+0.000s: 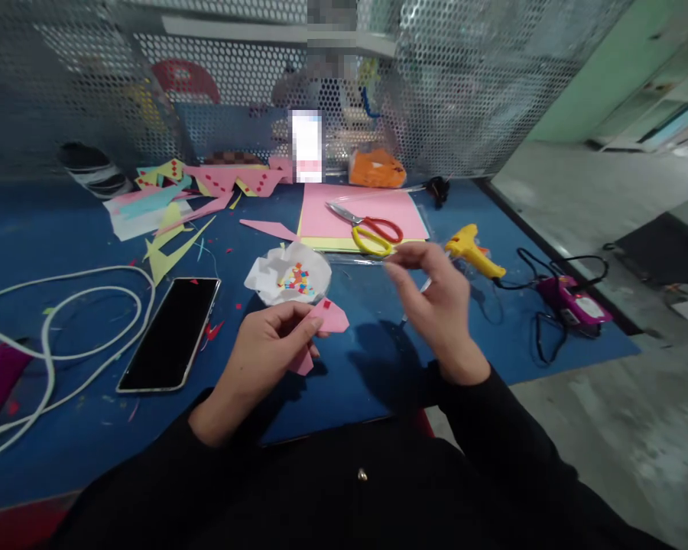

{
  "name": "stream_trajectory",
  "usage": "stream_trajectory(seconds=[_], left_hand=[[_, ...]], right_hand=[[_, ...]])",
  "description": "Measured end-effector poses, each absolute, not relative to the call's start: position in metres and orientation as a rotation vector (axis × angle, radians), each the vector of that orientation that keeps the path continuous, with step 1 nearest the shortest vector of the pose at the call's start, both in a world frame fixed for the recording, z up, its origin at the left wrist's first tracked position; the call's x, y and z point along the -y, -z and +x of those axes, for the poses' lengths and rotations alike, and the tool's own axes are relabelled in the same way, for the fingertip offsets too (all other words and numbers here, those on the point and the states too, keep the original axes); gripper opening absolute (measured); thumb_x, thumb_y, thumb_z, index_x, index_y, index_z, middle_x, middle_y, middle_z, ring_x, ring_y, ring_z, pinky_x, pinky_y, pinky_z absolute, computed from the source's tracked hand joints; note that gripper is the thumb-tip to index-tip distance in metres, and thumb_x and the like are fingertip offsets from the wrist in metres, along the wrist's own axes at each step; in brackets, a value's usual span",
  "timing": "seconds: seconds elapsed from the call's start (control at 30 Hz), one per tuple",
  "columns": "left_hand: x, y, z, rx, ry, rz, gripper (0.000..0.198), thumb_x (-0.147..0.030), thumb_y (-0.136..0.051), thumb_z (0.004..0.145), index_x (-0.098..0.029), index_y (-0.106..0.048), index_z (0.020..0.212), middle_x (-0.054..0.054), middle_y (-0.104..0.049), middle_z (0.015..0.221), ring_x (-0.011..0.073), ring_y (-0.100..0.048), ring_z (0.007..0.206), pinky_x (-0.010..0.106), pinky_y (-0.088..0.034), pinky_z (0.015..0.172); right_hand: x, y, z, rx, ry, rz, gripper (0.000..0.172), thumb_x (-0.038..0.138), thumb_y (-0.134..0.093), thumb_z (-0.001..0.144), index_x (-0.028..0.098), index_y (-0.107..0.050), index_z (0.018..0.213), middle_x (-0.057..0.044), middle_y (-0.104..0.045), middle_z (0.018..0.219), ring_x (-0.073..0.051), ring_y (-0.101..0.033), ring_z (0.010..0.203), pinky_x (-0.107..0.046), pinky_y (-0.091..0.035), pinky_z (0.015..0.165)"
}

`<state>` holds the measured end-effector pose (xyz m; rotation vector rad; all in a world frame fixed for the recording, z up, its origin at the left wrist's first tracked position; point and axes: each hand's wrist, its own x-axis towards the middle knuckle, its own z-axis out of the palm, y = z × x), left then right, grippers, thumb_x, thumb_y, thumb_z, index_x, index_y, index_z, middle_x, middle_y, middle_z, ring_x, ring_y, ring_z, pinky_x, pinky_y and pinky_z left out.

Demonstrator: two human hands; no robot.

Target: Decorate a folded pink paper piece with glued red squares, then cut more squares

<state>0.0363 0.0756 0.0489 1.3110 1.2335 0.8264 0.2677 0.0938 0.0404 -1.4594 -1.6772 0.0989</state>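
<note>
My left hand point(269, 347) is closed on a folded pink paper piece point(328, 317) with a small red square on it, held just above the blue mat point(378, 367). My right hand point(436, 302) hovers to the right of it, fingers pinched round a thin stick-like tool point(424, 286) that I cannot name. Just beyond the pink piece sits a white crumpled paper dish point(290, 275) holding several tiny coloured paper squares.
A black phone point(172, 332) lies left of my hands beside white cable loops point(63, 321). Scissors point(370, 229) rest on pink paper sheets point(367, 210). A yellow glue gun point(473, 250) and a magenta device point(570, 302) lie right. Paper scraps point(172, 206) lie before the perforated metal screen point(464, 92).
</note>
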Motion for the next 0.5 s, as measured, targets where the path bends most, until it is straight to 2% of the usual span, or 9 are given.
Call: stream_trajectory(seconds=[0.07, 0.13, 0.2, 0.23, 0.3, 0.4, 0.5], left_hand=[[-0.077, -0.049, 0.036, -1.246, -0.859, 1.317, 0.021, -0.038, -0.071, 0.082, -0.017, -0.072, 0.081, -0.001, -0.066, 0.054, 0.0111, -0.062, 0.049, 0.018, -0.049, 0.046], [-0.078, -0.048, 0.035, -1.252, -0.886, 1.322, 0.020, -0.037, -0.070, 0.082, -0.017, -0.073, 0.080, 0.000, -0.066, 0.054, 0.0118, -0.063, 0.050, 0.018, -0.049, 0.046], [-0.079, -0.045, 0.035, -1.244, -0.911, 1.324, 0.020, -0.037, -0.070, 0.081, -0.017, -0.074, 0.080, 0.000, -0.067, 0.055, 0.0120, -0.063, 0.050, 0.019, -0.050, 0.046], [-0.080, -0.044, 0.034, -1.236, -0.923, 1.323, 0.021, -0.037, -0.070, 0.081, -0.017, -0.074, 0.082, 0.000, -0.067, 0.056, 0.0119, -0.063, 0.049, 0.019, -0.050, 0.046], [-0.081, -0.041, 0.033, -1.218, -0.949, 1.320, 0.022, -0.038, -0.070, 0.080, -0.016, -0.073, 0.084, 0.000, -0.068, 0.058, 0.0114, -0.062, 0.048, 0.020, -0.050, 0.046], [-0.081, -0.039, 0.032, -1.199, -0.981, 1.304, 0.023, -0.037, -0.070, 0.081, -0.016, -0.073, 0.088, 0.002, -0.072, 0.067, 0.0107, -0.063, 0.049, 0.021, -0.052, 0.048], [-0.082, -0.039, 0.031, -1.162, -0.989, 1.276, 0.021, -0.034, -0.072, 0.079, -0.015, -0.072, 0.088, 0.005, -0.076, 0.077, 0.0099, -0.065, 0.051, 0.020, -0.052, 0.050]], right_hand=[[-0.100, -0.044, 0.303, 1.608, 0.101, -1.647, 0.026, 0.032, -0.055, 0.091, 0.018, -0.059, 0.113, -0.015, -0.071, 0.110, -0.029, -0.067, 0.104, -0.050, -0.048, 0.093], [-0.108, -0.045, 0.341, 1.587, 0.198, -1.792, 0.023, 0.022, -0.057, 0.082, 0.017, -0.062, 0.104, -0.020, -0.069, 0.108, -0.037, -0.063, 0.105, -0.059, -0.043, 0.091], [-0.118, -0.043, 0.374, 1.622, 0.218, -1.910, 0.013, 0.014, -0.062, 0.071, 0.020, -0.061, 0.082, -0.017, -0.068, 0.090, -0.039, -0.062, 0.099, -0.060, -0.041, 0.088], [-0.124, -0.041, 0.388, 1.639, 0.210, -1.961, 0.014, 0.011, -0.064, 0.066, 0.022, -0.056, 0.070, -0.014, -0.066, 0.078, -0.039, -0.062, 0.094, -0.058, -0.041, 0.085], [-0.134, -0.036, 0.407, 1.670, 0.184, -2.041, 0.029, 0.008, -0.067, 0.059, 0.025, -0.044, 0.056, -0.006, -0.057, 0.060, -0.036, -0.062, 0.081, -0.054, -0.042, 0.076], [-0.141, -0.029, 0.418, 1.702, 0.179, -2.073, 0.037, 0.008, -0.071, 0.056, 0.026, -0.038, 0.053, -0.003, -0.053, 0.056, -0.032, -0.061, 0.074, -0.050, -0.039, 0.071], [-0.140, -0.026, 0.416, 1.726, 0.191, -2.009, 0.033, 0.015, -0.071, 0.064, 0.026, -0.041, 0.055, -0.006, -0.057, 0.063, -0.030, -0.062, 0.078, -0.045, -0.034, 0.070]])
